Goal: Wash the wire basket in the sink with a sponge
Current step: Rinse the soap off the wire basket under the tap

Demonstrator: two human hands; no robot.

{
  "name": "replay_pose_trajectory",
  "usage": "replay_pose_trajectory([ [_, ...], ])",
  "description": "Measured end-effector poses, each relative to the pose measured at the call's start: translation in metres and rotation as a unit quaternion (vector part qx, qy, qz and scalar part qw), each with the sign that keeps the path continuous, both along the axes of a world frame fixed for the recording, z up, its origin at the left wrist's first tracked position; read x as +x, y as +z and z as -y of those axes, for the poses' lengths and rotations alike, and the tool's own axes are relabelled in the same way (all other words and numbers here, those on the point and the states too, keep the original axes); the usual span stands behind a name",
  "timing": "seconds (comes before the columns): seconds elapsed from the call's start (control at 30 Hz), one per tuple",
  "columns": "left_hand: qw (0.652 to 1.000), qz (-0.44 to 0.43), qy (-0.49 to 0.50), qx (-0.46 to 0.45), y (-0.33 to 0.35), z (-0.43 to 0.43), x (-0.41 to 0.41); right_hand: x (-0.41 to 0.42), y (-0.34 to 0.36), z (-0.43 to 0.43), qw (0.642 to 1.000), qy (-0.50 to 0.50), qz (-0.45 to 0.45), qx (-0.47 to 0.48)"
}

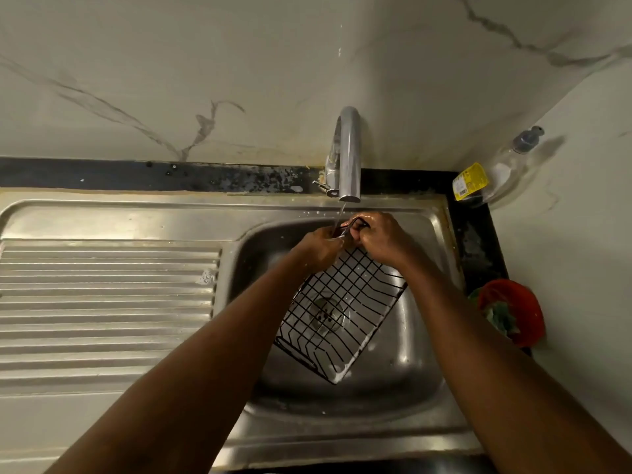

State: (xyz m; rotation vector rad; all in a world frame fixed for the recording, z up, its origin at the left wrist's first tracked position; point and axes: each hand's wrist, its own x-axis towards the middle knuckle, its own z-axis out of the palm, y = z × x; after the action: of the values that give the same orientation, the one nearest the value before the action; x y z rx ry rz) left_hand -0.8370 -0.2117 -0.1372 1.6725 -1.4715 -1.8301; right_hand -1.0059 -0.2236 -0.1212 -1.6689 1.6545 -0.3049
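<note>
Steel sink, wire basket inside

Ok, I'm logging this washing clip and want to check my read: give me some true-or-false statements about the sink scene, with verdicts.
Water runs from the curved chrome tap. True.
The black wire basket lies on the ribbed drainboard. False: it is tilted inside the stainless steel sink basin.
The left hand and the right hand both grip the basket's upper end. True.
The right hand holds a green sponge. False: a green sponge-like thing sits in the red bowl beside the sink.
The clear bottle with a yellow label is left of the tap. False: it is right of it.
</note>
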Motion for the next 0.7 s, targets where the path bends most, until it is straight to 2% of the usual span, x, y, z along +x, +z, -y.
replay_pose_trajectory([
  [0.13,0.998,-0.055,0.009,0.031,0.005,-0.007,0.024,0.017,-0.003,0.009,0.999,-0.012,0.039,0.02],
  [0.27,0.995,-0.023,-0.013,0.092,0.003,-0.011,0.044,0.028,-0.009,0.018,0.996,-0.024,0.068,0.058],
  [0.37,0.996,-0.018,0.032,0.082,0.002,-0.015,0.048,0.047,-0.016,0.018,0.996,-0.033,0.053,0.064],
  [0.43,0.996,-0.013,0.056,0.066,-0.003,-0.015,0.051,0.063,-0.018,0.011,0.999,-0.037,-0.037,-0.013],
  [0.5,0.996,-0.013,0.066,0.056,-0.005,-0.018,0.053,0.074,-0.021,0.001,0.98,-0.016,-0.12,-0.159],
  [0.6,0.995,-0.014,0.078,0.058,-0.007,-0.023,0.055,0.089,-0.023,-0.009,0.938,0.065,-0.104,-0.326],
  [0.7,0.991,-0.014,0.118,0.062,-0.007,-0.03,0.059,0.091,-0.027,-0.009,0.929,0.145,-0.058,-0.336],
])
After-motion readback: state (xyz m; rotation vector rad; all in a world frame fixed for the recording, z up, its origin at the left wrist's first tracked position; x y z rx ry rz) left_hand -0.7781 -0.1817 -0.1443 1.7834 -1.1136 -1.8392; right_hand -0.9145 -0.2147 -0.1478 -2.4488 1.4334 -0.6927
